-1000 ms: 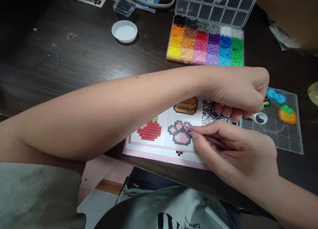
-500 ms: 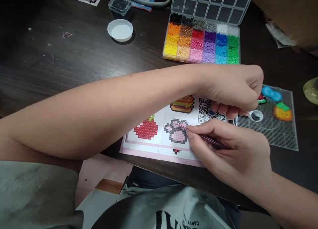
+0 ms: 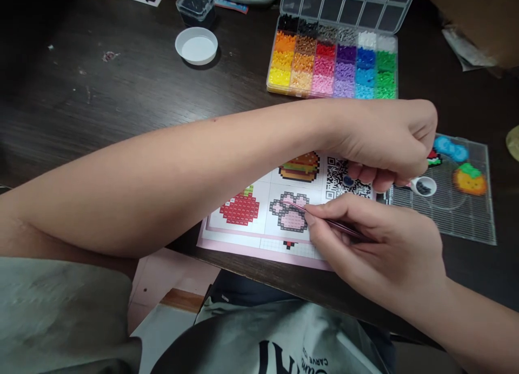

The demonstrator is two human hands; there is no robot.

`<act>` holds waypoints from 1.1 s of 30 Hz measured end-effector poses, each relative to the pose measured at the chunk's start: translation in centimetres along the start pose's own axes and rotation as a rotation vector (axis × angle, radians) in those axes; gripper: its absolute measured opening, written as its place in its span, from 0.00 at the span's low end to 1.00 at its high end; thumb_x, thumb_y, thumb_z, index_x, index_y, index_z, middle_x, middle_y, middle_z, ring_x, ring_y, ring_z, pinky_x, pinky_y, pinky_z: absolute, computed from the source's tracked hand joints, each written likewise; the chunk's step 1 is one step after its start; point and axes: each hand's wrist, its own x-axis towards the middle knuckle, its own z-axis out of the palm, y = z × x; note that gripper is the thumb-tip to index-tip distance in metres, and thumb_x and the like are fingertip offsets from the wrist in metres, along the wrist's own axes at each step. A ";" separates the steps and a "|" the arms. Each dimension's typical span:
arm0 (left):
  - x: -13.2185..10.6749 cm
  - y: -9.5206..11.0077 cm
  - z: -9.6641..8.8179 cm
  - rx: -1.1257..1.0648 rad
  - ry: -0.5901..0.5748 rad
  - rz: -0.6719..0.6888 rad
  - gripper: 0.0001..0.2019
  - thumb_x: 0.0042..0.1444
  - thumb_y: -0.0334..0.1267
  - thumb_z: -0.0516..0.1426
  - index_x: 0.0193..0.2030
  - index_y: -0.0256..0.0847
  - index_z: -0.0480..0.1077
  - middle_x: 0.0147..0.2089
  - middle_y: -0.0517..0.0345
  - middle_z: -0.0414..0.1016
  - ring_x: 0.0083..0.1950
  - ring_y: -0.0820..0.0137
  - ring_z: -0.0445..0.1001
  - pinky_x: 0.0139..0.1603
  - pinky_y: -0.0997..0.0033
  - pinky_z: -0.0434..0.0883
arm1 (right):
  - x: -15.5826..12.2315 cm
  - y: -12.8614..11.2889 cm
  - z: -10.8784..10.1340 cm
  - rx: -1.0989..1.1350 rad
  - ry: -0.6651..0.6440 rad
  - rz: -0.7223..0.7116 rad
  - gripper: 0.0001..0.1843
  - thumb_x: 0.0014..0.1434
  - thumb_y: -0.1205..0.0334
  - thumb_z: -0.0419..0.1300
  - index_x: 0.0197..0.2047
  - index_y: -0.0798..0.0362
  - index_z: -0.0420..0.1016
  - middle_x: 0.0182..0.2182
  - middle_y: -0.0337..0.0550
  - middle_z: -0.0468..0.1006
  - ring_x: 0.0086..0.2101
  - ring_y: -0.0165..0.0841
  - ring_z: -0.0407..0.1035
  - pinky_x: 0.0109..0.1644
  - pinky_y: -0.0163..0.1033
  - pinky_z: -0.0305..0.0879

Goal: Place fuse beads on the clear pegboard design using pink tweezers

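My left arm crosses the table to the right, and my left hand [image 3: 385, 139] is curled over the QR corner of a pattern sheet [image 3: 243, 231]. Its fingertips pinch the rim of a small white cup [image 3: 424, 187] holding black beads. This cup sits on a clear pegboard [image 3: 466, 217]. My right hand [image 3: 381, 249] grips pink tweezers [image 3: 324, 218]. Their tip rests on the pink paw drawing [image 3: 291, 214] on the sheet.
An open bead box [image 3: 332, 66] with several coloured compartments stands behind my hands. A white lid [image 3: 197, 45] and a clear tub of black beads [image 3: 195, 5] lie at the back left. The pegboard carries an orange figure [image 3: 470, 180] and a blue one [image 3: 446, 146]. The table edge runs just below the sheet.
The view has shifted slightly. Both hands stay almost where they were, with the tweezers' tip still on the paw drawing.
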 end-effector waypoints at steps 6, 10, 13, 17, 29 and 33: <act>-0.5 -0.2 -0.1 -0.019 -0.008 0.015 0.20 0.61 0.22 0.55 0.19 0.39 0.68 0.24 0.57 0.76 0.23 0.77 0.66 0.25 0.71 0.67 | 0.3 0.0 0.1 0.011 0.015 -0.054 0.08 0.65 0.69 0.62 0.36 0.50 0.82 0.24 0.39 0.83 0.19 0.29 0.72 0.21 0.37 0.67; -1.2 -0.2 -0.3 -0.104 -0.050 0.046 0.11 0.57 0.27 0.53 0.24 0.38 0.70 0.26 0.56 0.75 0.25 0.76 0.67 0.30 0.70 0.66 | 0.4 0.1 0.2 0.035 0.006 -0.058 0.07 0.63 0.70 0.63 0.36 0.49 0.81 0.24 0.37 0.83 0.18 0.28 0.71 0.20 0.35 0.66; -1.2 -0.2 -0.5 -0.113 -0.068 0.013 0.08 0.56 0.29 0.55 0.26 0.38 0.70 0.25 0.58 0.73 0.24 0.76 0.66 0.29 0.72 0.65 | -0.2 -0.1 -1.2 0.061 0.050 -0.058 0.07 0.62 0.71 0.64 0.38 0.49 0.79 0.27 0.40 0.86 0.23 0.31 0.78 0.22 0.34 0.70; -0.8 -0.9 -0.8 -0.136 -0.111 -0.019 0.06 0.55 0.31 0.60 0.28 0.40 0.71 0.24 0.61 0.73 0.22 0.77 0.66 0.25 0.74 0.63 | -2.1 0.5 -5.2 0.061 0.117 -0.163 0.10 0.58 0.71 0.68 0.40 0.48 0.77 0.24 0.36 0.82 0.21 0.30 0.75 0.23 0.35 0.70; -0.7 0.1 -0.7 -0.010 -0.113 -0.178 0.09 0.62 0.33 0.59 0.30 0.39 0.74 0.22 0.63 0.67 0.22 0.77 0.62 0.23 0.77 0.58 | -3.8 8.0 -9.9 0.192 0.137 0.022 0.08 0.64 0.65 0.70 0.40 0.49 0.74 0.25 0.35 0.81 0.21 0.27 0.72 0.23 0.31 0.65; -0.7 0.5 -0.6 -0.033 -0.105 -0.238 0.08 0.61 0.31 0.61 0.30 0.39 0.74 0.21 0.62 0.73 0.21 0.77 0.67 0.22 0.80 0.62 | -4.0 8.1 -9.9 0.301 0.105 0.051 0.07 0.68 0.66 0.66 0.42 0.48 0.71 0.27 0.35 0.82 0.21 0.25 0.71 0.22 0.29 0.64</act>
